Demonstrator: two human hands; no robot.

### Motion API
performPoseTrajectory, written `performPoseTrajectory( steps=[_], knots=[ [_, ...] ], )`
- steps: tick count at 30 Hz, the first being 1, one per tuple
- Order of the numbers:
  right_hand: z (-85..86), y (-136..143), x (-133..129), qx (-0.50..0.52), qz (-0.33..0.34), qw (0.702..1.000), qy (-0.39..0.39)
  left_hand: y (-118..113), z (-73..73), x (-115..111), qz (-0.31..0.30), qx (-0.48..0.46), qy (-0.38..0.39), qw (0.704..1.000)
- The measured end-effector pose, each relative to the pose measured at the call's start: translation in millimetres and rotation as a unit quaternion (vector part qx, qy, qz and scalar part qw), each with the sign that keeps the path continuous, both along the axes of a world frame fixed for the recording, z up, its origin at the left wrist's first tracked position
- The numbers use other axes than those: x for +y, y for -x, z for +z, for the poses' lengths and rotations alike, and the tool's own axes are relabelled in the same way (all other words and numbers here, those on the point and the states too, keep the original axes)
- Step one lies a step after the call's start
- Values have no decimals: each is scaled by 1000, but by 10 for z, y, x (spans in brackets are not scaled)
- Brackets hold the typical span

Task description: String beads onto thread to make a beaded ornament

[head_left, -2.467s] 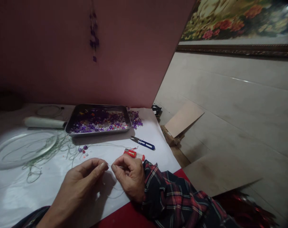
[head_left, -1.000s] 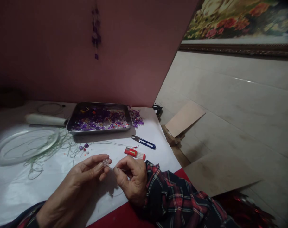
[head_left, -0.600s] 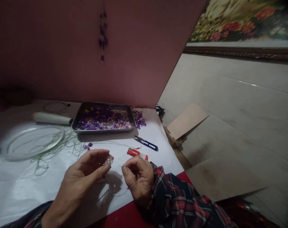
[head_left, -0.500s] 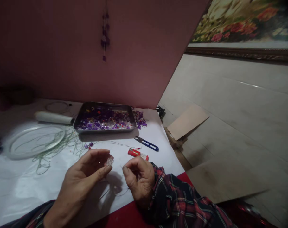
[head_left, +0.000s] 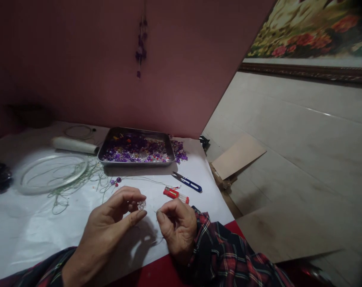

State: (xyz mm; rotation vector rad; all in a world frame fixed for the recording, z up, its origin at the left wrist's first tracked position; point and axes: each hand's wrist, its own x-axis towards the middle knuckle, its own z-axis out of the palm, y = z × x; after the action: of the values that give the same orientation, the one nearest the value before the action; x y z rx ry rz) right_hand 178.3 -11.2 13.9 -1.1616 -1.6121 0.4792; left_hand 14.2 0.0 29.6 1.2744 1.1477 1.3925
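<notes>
A clear, faceted bead piece is held between the thumb and fingertips of my left hand. To its right, my right hand pinches a thin thread, whose end sticks out a little past the fingertips. A small gap separates the two hands above the white table cover. Just beyond my right hand lies a red lighter. Blue-handled thread snips rest behind the lighter. A few loose purple and red beads lie beyond my left hand.
A metal tray of purple, clear and red beads stands at the back, with more beads heaped beside it. Leftward are tangled green cord, a clear ring-shaped coil and a white roll. A purple bead strand hangs behind.
The view has shifted slightly, so the scene sits a bit further right. Both hands keep their grips, with the clear bead piece turned a little in my left fingertips.
</notes>
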Motion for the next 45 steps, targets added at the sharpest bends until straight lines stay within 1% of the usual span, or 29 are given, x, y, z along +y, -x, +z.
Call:
performPoseTrajectory(
  steps=[3,6,11,14,16,18,25,30,32,34,36,41,45],
  knots=[
    [18,-7,1,-7,5,1000,-4,3,-22,-10,6,-7,17,1000],
    [40,-4,-4,0,1,1000,-2,6,-27,-16,17,-9,11,1000],
    [46,0,-6,15,21,1000,-4,-29,33,-36,37,-26,24,999],
    [28,-3,-10,10,15,1000,-4,-56,59,-36,43,-83,88,992],
    [23,-4,-18,3,3,1000,-7,-68,68,-29,33,-126,143,981],
    [31,-2,-27,0,1,1000,-11,-77,80,-22,23,-157,177,971],
    [77,11,-31,13,21,1000,-10,-100,140,-41,4,-199,217,956],
    [84,10,-29,22,38,999,-8,-84,122,-49,-22,-235,278,931],
    [76,11,-34,22,29,999,-6,-70,99,-44,-32,-224,270,936],
    [63,14,-38,26,21,999,-5,-59,80,-37,-29,-210,258,943],
    [54,15,-42,28,16,999,-5,-57,74,-31,-20,-209,254,944],
    [84,1,-49,8,23,1000,-14,-77,108,-30,-4,-228,256,939],
    [107,-10,-51,-12,10,1000,-25,-78,126,-32,-12,-228,254,940]
  ],
)
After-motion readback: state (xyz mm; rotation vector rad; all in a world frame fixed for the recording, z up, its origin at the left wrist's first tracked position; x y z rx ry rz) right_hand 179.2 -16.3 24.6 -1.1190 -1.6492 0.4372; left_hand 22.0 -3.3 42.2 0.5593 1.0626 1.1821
